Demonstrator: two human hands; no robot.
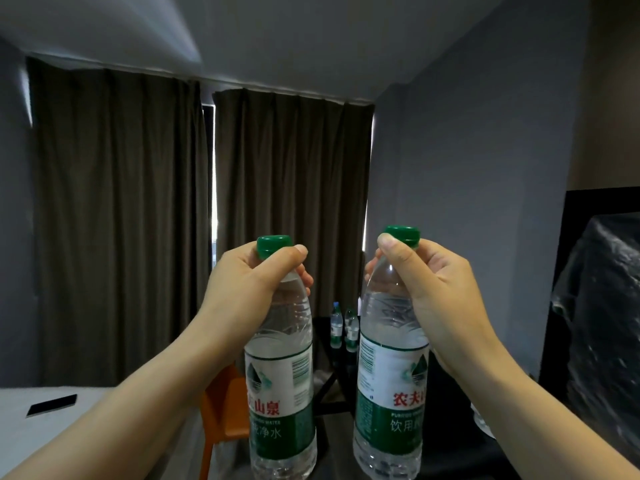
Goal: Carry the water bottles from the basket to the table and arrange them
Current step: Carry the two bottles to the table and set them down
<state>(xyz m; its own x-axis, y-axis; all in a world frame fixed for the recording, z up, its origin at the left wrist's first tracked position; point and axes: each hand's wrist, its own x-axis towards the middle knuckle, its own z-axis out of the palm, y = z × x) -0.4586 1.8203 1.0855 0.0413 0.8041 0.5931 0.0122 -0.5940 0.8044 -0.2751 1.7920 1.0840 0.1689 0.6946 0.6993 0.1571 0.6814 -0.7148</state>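
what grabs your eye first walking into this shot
Front and centre, the left hand grips the left bottle by its neck and the right hand grips the right bottle, both upright with green caps. Between them, farther back, the far bottles stand on the dark table, with brown curtains behind.

The place was a bedroom. Drawn brown curtains (pixel 117 220), a white bed (pixel 20 400), an orange chair (pixel 227 410) and a dark table (pixel 334 441) furnished it.
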